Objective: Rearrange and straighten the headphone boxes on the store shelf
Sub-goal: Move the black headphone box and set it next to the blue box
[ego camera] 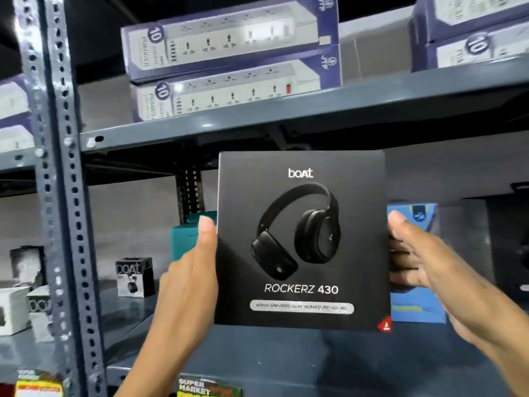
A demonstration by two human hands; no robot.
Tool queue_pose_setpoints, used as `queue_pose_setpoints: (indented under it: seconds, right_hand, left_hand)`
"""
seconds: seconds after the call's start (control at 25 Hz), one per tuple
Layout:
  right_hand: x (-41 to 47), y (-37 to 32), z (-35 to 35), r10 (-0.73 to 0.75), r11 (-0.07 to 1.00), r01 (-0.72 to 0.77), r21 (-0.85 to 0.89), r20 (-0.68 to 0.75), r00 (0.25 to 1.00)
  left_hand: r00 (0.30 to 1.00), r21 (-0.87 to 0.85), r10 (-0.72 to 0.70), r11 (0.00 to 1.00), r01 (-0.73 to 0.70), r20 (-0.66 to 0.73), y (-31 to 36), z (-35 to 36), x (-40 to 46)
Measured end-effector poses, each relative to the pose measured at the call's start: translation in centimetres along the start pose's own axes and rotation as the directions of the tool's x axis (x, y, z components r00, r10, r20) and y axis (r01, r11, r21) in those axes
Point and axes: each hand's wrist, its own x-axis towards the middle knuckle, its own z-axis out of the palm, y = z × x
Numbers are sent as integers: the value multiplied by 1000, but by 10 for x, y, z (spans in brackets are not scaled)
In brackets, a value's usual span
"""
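Note:
A black headphone box [300,242] marked boAt Rockerz 430 is held upright, its front facing me, just above the dark grey shelf [286,356]. My left hand [191,276] grips its left edge, thumb on the front. My right hand [415,253] grips its right edge, fingers behind. A blue headphone box [415,305] stands behind it on the right, partly hidden. A teal box [184,239] shows behind it on the left. A dark box [515,245] stands at the far right.
A small black and white boAt box [134,277] stands at the left of the shelf. Past the perforated upright post [61,196] lie small white boxes [17,308]. Power strip boxes [229,58] are stacked on the shelf above. Labels [209,388] hang on the shelf's front edge.

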Motion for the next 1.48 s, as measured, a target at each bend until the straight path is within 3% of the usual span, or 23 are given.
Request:
queue_pose_setpoints:
  seconds: [0.16,0.32,0.44,0.64,0.76,0.92,1.08,1.48]
  right_hand:
    - [-12,-1,-25,-4,992,-6,-128,-81,997]
    - [-24,-5,-76,-14,986,-32,-163,-270,963]
    - [-41,-2,-149,-17,982,-63,-178,-417,909]
    - [-60,14,-221,51,978,-147,-147,-517,854]
    - [-68,40,-282,95,968,-212,-137,-580,809]
    - [-61,70,-335,136,973,-216,-84,-546,827]
    - [-40,86,-366,165,979,-201,-19,-500,850]
    - [-7,114,-400,244,963,-268,-22,-350,904]
  left_hand:
    - [996,-97,-34,994,43,85,-8,26,4]
    - [976,-161,27,987,8,218,12,83,-3]
    - [919,-199,53,980,28,392,35,157,-13]
    - [820,-169,48,984,60,571,36,266,-22]
    - [701,-158,5,975,155,713,30,340,-30]
    - [656,-178,-39,949,261,754,8,413,-28]
    - [651,-190,-108,909,370,752,20,437,-28]
    - [567,-128,-117,919,374,816,36,444,-28]
